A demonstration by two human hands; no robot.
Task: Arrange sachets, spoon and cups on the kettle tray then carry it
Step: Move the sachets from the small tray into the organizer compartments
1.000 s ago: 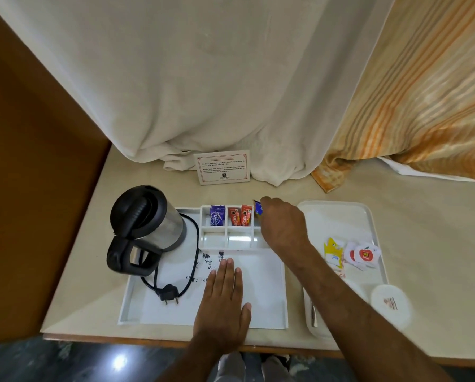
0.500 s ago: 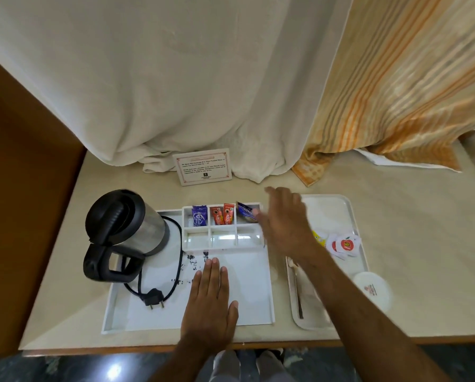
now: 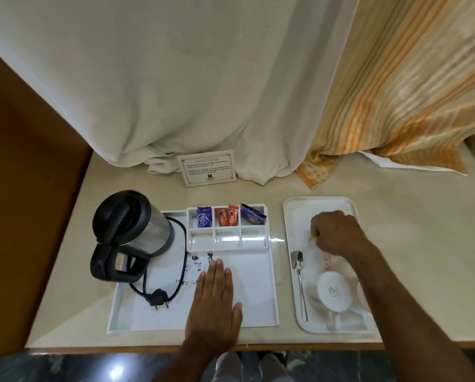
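Risk: your right hand (image 3: 334, 234), on the side tray (image 3: 291, 216) at 3 o'clock of the kettle tray (image 3: 258, 299), pinches a yellow sachet (image 3: 311, 239); a loose pinch could drop it; left hand (image 3: 217, 307) lies flat, fingers together; spoon (image 3: 299, 279) and cup (image 3: 332, 292) not yet moved; labels: "Nescafe", "EveryDay", partly legible.

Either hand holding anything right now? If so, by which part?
Left hand holds nothing, flat on the kettle tray. Right hand is curled over the side tray; a yellow scrap shows at its fingertips, but a grip cannot be told.
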